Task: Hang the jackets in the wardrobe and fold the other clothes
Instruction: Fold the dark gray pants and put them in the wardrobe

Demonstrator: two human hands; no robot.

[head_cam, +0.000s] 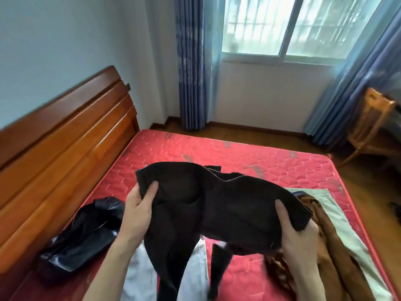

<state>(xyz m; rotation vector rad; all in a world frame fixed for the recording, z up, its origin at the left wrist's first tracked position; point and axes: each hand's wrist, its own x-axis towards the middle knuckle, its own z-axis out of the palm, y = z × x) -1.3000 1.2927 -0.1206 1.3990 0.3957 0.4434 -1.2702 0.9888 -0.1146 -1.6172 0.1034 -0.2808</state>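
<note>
- A person stands at the side of a bed with a bare red quilted mattress [249, 153], holding up a black garment [217, 205] with both hands above it.
- The left hand [138, 209] pinches the garment's upper left edge, thumb on the near face and fingers hidden behind the cloth.
- The right hand [297, 231] grips the garment's right edge the same way, thumb lying across the front.
- The top edge of the garment is stretched between the two hands; two long dark parts hang down from it toward the mattress.
- Under the hanging parts a white garment [138, 272] lies on the mattress.
- To the left, near the wooden headboard [65, 131], a shiny black jacket [84, 233] lies crumpled on the mattress.
- To the right, a brown garment [321, 253] lies over a pale grey-green one [338, 216], just beside the right hand.
- Behind the bed are blue curtains [191, 61], a window [293, 25] and a wooden chair [368, 124].
</note>
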